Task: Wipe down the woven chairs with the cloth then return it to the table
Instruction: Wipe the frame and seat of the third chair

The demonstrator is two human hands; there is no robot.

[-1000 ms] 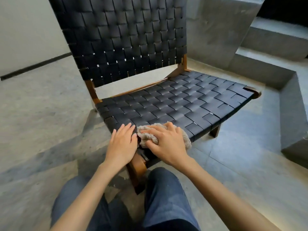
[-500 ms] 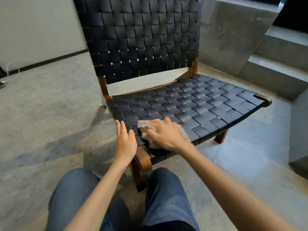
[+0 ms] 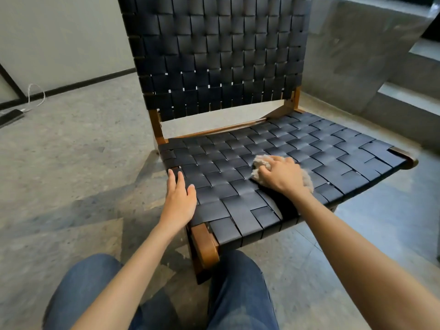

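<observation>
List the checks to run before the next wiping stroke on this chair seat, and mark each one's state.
1. The cloth is gripped by the right hand and pressed on the seat: ok.
2. The left hand rests flat on the seat's left edge, apart from the cloth: ok.
3. The weave ahead of the cloth, toward the far right corner, is free of objects: ok.
4. The backrest is already wiped: cannot tell.
5. A table for returning the cloth is in view: not ok, none shows.
</observation>
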